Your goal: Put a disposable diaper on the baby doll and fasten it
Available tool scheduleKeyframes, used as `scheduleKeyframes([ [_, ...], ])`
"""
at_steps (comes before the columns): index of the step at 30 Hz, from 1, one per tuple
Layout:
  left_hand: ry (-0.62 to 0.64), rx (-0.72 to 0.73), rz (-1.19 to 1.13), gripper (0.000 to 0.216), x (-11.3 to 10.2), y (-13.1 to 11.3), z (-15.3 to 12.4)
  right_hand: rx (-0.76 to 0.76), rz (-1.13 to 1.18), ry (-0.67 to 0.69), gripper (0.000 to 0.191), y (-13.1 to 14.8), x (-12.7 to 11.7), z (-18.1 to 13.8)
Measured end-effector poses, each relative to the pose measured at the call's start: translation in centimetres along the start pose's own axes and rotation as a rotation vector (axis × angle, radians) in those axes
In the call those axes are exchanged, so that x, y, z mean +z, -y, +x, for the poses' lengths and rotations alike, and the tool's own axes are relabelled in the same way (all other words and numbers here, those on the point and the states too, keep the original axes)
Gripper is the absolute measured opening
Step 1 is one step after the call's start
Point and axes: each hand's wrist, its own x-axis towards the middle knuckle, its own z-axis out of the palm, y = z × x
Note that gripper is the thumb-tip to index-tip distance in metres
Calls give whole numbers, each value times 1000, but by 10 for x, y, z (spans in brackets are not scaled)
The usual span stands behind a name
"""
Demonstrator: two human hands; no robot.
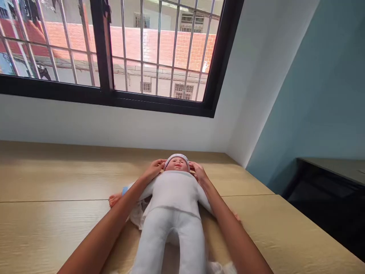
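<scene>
1. The doll's small bare hand [115, 199] pokes out past the person's left forearm. The white cloth [136, 217] beneath is mostly covered.
2. The left hand [155, 167] curls against the cap [177, 156]. Whether it pinches the rim is too small to tell.
3. The doll [174, 196] lies face up on the wooden table [51, 220], head toward the wall, its feet cut off below.
4. The right hand [199, 172] touches the cap's other side, and its grip is just as unclear.
5. A dark cabinet [327, 198] runs out of frame.
</scene>
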Motion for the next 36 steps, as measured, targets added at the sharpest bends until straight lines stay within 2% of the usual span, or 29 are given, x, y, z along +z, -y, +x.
scheduleKeyframes([
  [5, -28, -28, 0, 28, 0, 5, 3, 53, -5, -5, 20, -1, -2, 2],
  [16, -73, -23, -19, 26, 0, 1, -2, 47, -70, 1, 21, -6, -5, 5],
  [27, -66, -3, -12, 26, -1, 3, -2, -105, -153, -29, 18, -7, -7, 6],
  [36, -70, 130, -45, 25, -2, 3, -1, -262, -171, -58, 18, 7, 0, -4],
])
